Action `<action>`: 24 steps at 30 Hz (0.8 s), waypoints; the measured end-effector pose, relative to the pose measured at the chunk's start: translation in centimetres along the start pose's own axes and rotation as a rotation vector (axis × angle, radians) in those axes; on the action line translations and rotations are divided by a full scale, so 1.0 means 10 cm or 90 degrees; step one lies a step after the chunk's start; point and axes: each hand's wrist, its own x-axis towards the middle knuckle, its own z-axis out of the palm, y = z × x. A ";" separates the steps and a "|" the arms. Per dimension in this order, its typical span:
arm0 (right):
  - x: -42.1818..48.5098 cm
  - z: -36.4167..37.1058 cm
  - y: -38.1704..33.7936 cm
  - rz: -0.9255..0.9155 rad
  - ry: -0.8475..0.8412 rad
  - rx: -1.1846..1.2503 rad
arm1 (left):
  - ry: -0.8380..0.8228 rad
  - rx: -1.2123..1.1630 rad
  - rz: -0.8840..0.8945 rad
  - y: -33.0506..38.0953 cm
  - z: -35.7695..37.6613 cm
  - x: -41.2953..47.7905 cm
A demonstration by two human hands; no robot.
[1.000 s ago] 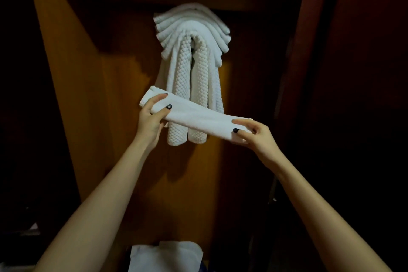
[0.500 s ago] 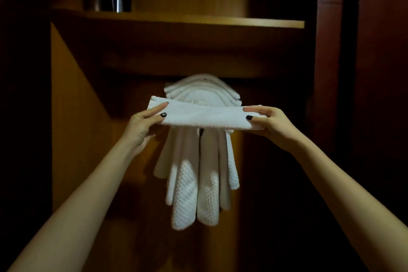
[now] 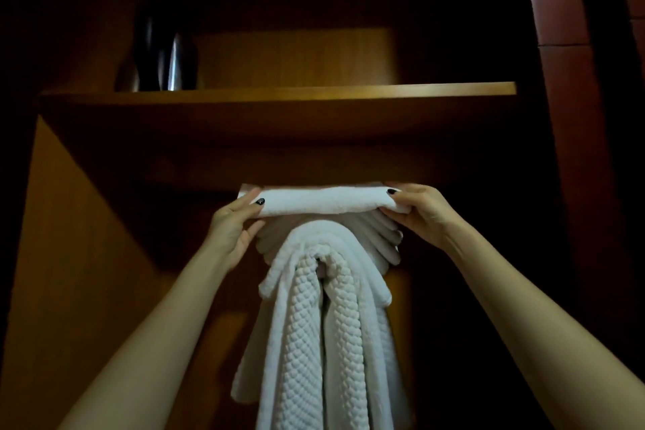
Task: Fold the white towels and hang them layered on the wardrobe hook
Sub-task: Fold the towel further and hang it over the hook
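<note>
A folded white towel [image 3: 323, 201] is stretched level between my hands, just above the stack on the hook. My left hand [image 3: 237, 225] pinches its left end, thumb on the front. My right hand [image 3: 417, 211] pinches its right end. Below it several white waffle-textured towels [image 3: 324, 325] hang layered over the wardrobe hook [image 3: 323, 269], of which only a small dark bit shows between the folds. The held towel touches or nearly touches the top of the stack; I cannot tell which.
A wooden shelf [image 3: 279, 94] runs across just above the towel. On it stands a dark shiny vessel [image 3: 164, 56] at the left. The wardrobe's wooden side wall [image 3: 76, 255] is at the left, a reddish door panel [image 3: 576, 115] at the right.
Both hands have lifted the folded towel from in front of the hanging towels up to the top of the stack, levelling it. The view has tilted upward and closer.
</note>
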 end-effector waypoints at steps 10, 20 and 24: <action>-0.23 -0.16 0.71 0.108 0.028 -0.026 | 0.012 -0.064 -0.078 -0.35 -0.19 -0.26; -0.42 0.08 0.59 -0.164 0.022 -0.560 | -0.029 0.223 0.043 -0.46 -0.24 -0.51; -0.41 0.09 0.59 -0.152 0.098 -0.432 | -0.002 0.176 0.069 -0.35 -0.22 -0.43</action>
